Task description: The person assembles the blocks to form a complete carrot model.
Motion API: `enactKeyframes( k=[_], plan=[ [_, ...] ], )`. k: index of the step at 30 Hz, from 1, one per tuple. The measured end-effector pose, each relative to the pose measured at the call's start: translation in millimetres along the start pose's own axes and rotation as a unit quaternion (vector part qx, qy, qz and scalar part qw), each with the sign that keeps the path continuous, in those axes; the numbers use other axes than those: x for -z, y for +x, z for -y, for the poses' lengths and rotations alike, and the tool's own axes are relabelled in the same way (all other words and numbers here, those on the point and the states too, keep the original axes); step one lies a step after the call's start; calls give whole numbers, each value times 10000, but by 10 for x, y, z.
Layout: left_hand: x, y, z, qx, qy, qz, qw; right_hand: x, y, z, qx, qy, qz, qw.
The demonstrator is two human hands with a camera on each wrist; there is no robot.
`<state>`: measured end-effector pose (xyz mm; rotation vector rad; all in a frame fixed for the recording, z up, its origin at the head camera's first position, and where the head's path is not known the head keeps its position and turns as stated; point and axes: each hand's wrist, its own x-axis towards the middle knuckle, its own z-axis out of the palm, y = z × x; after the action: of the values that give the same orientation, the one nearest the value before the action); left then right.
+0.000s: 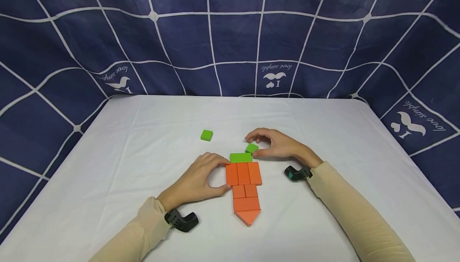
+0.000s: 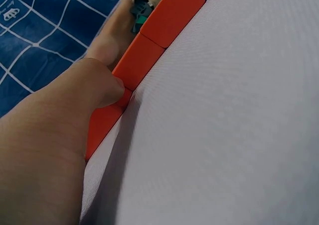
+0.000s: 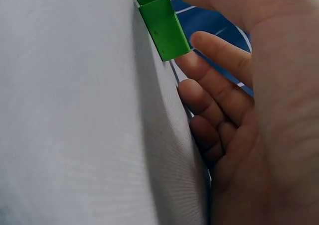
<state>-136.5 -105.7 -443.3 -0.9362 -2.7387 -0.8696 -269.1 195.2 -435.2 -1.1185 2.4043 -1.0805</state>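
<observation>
My left hand [image 1: 201,176] spans the left end of a row of upright orange blocks, its forefinger at the far corner and thumb at the near one. It holds the leftmost orange block [image 1: 231,174]; in the left wrist view the thumb rests against the orange side wall [image 2: 142,60]. A long green block [image 1: 240,157] lies along the far side of that row. Beside its right end sits a small green block [image 1: 252,148], turned askew. My right hand [image 1: 276,144] surrounds this small block, thumb close by it and relaxed fingers beyond, apart from it in the right wrist view.
A second small green block [image 1: 206,135] lies alone farther back to the left. Nearer me, smaller orange blocks [image 1: 245,191], a wide orange block [image 1: 246,204] and an orange triangular block [image 1: 248,217] continue the figure. White cloth [image 1: 143,154] covers the table; a blue checked curtain [image 1: 233,38] hangs behind.
</observation>
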Motion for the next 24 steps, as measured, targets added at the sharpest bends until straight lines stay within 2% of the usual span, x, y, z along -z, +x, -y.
enactKeyframes(
  k=[5,13,18,24],
  plan=[
    [-4,13,9,80,-30,38,10000,6,9,7,-33,75,-181,9998],
    [-9,33,-2,39,-47,102,9999,79,91,87,-184,52,-356,9992],
    [23,33,-3,-25,-27,-11,10000,149,242,223,-105,-197,-569,9981],
    [19,-24,-11,2,-13,75,10000,120,532,440,87,-751,-592,9954]
  ],
)
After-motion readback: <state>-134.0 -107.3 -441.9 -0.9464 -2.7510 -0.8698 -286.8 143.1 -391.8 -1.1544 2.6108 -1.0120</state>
